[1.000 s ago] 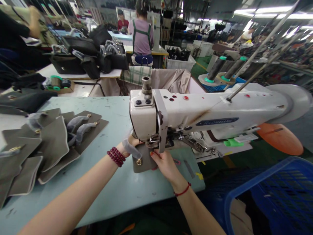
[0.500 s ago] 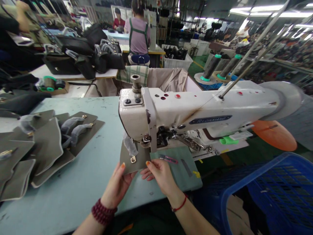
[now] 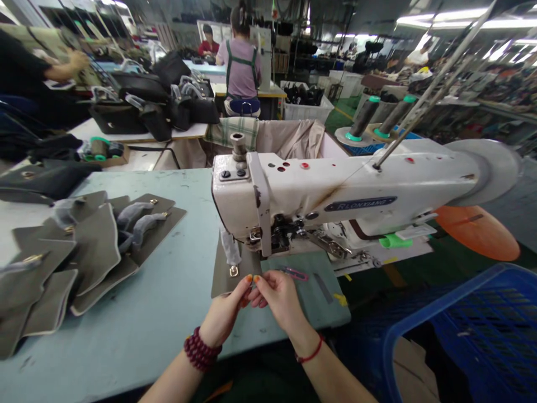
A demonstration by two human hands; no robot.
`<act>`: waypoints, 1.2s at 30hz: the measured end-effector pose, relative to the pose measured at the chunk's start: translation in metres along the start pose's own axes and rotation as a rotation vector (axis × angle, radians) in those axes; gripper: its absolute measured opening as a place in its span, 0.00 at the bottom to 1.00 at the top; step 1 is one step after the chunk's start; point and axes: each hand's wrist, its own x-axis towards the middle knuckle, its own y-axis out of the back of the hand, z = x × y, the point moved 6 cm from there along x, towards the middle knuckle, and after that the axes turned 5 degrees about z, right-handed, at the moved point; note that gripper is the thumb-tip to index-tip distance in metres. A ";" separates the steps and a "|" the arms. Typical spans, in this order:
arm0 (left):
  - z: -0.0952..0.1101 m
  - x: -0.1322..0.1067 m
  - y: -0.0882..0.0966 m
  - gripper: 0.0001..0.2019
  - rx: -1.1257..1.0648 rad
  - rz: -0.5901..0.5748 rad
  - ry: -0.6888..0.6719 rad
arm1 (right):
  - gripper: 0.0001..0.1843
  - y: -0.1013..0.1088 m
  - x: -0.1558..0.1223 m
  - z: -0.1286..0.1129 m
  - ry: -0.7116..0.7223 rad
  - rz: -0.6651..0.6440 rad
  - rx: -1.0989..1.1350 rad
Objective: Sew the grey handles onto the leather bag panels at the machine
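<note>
A grey-brown leather piece (image 3: 222, 274) with a wrapped strap and a gold ring lies on the table under the head of the white sewing machine (image 3: 335, 193). My left hand (image 3: 226, 313) pinches the piece's near right edge with thumb and fingers closed. My right hand (image 3: 279, 299) meets it fingertip to fingertip at the same edge, also pinched shut. Pink thread snips (image 3: 293, 273) lie on the table just beyond my right hand.
A stack of similar grey pieces (image 3: 75, 246) with wrapped straps covers the table's left side. A blue plastic crate (image 3: 461, 330) stands at the lower right. Thread cones (image 3: 364, 115) sit behind the machine. Black bags fill the far bench, and other people work in the background.
My left hand slid from the piece's left lower corner to its right edge, joining the right hand. The piece lies a little lower and flatter on the table.
</note>
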 end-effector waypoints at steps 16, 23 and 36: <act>0.016 0.020 -0.008 0.24 0.031 -0.075 0.072 | 0.23 -0.003 0.027 -0.003 0.029 0.034 0.006; 0.027 0.033 -0.013 0.24 0.047 -0.117 0.043 | 0.24 -0.004 0.039 -0.006 0.031 0.090 0.009; 0.043 0.050 -0.006 0.22 0.188 0.000 -0.074 | 0.25 0.005 0.027 0.002 -0.028 0.074 0.071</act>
